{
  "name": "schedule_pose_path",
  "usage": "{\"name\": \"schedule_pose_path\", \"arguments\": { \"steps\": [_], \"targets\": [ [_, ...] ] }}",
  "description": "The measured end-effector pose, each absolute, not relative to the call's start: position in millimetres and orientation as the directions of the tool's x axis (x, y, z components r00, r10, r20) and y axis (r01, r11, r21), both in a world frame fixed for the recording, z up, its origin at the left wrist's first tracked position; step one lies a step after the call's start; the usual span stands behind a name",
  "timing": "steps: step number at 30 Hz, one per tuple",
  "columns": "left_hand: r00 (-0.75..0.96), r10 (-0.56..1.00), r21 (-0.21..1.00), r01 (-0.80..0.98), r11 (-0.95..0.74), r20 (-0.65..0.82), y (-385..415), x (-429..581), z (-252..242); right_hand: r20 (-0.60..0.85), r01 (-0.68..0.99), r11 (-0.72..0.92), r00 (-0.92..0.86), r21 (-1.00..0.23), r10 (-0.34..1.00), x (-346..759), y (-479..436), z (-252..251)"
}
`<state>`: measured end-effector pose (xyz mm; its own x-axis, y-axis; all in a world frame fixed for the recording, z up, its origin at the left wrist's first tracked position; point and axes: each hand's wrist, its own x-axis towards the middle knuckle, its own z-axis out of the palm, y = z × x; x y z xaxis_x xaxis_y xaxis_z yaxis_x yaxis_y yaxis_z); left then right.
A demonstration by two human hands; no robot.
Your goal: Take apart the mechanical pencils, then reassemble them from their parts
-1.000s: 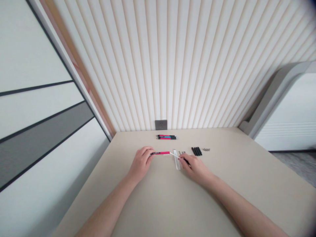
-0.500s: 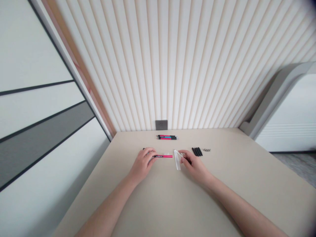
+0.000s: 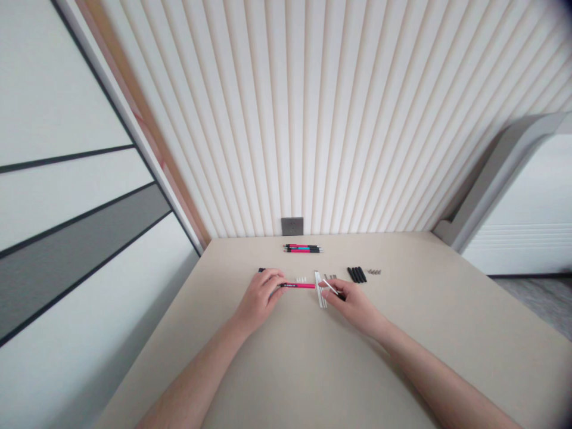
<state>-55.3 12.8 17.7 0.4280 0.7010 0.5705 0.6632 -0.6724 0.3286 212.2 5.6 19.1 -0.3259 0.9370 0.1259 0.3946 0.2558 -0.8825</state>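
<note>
My left hand [image 3: 260, 296] is closed on a pink pen barrel [image 3: 304, 286] with a dark printed band, which points to the right. Between the thumb and fingers of my right hand [image 3: 351, 300] is a thin white pen refill [image 3: 329, 286], tilted, its tip near the barrel's right end but apart from it. Several more white refills [image 3: 319, 292] lie side by side just left of the right hand and partly behind it. Small white pieces [image 3: 301, 279] sit behind the barrel, and small metal-coloured parts [image 3: 329, 276] lie behind the right fingers.
Black pen grips [image 3: 357, 274] lie in a row to the right, with several small springs [image 3: 374, 271] beside them. Whole pens [image 3: 302, 248] rest farther back near the ribbed wall. Dark parts [image 3: 262, 270] show partly behind my left hand. A socket [image 3: 292, 226] is on the wall.
The refill in my right hand has come away from the row and turned towards the barrel. My left hand has shifted the barrel slightly right and towards me.
</note>
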Motion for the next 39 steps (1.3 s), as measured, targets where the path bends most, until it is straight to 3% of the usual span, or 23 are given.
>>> {"name": "schedule_pose_path", "arguments": {
  "steps": [7,21,39],
  "targets": [
    [0.469,0.691,0.357,0.616,-0.702,0.550,9,-52,21,0.087,0.313,0.215,-0.377,-0.925,0.922,201,0,18],
    [0.336,0.818,0.766,0.309,-0.564,0.467,6,-40,26,0.010,0.377,0.234,-0.510,-0.896,0.860,195,-5,11],
    [0.276,0.898,0.866,0.277,-0.416,0.343,8,-40,23,0.036,0.371,0.220,-0.442,-0.902,0.896,197,-3,15]
  ]
}}
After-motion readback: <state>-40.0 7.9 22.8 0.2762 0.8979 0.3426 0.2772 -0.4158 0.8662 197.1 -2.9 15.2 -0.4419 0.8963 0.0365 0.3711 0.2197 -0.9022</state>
